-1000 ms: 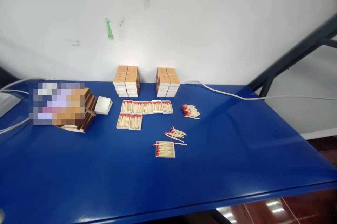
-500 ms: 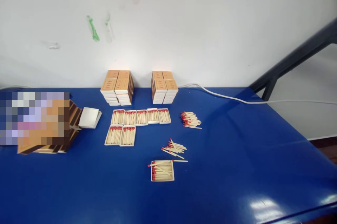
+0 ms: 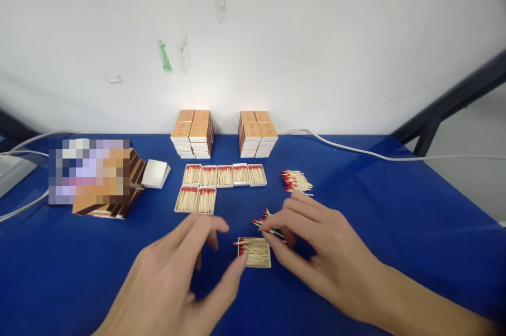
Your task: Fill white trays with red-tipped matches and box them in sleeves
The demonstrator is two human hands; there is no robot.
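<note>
A matchbox tray (image 3: 255, 262) full of red-tipped matches sits between my hands, one match (image 3: 244, 242) sticking out over its left rim. My left hand (image 3: 177, 267) is open, fingers curved and apart, with the thumb tip at the tray's lower left corner. Over the tray's upper right corner, my right hand (image 3: 324, 252) has thumb and index fingertip pinched together; whatever lies between them is too small to make out. This hand partly covers a small loose heap of matches (image 3: 259, 221). Farther back is a larger match pile (image 3: 296, 180).
Several filled trays (image 3: 225, 177) stand in two rows on the blue table (image 3: 375, 183). Two stacks of matchboxes (image 3: 192, 133) (image 3: 258, 133) stand by the wall. At left are a partly blurred heap of boxes (image 3: 132, 180), a white tray (image 3: 155, 174) and cables (image 3: 348, 146).
Both hands have come into view around the front tray. The view has shifted, so everything sits farther right. The match across the tray's upper right corner no longer shows.
</note>
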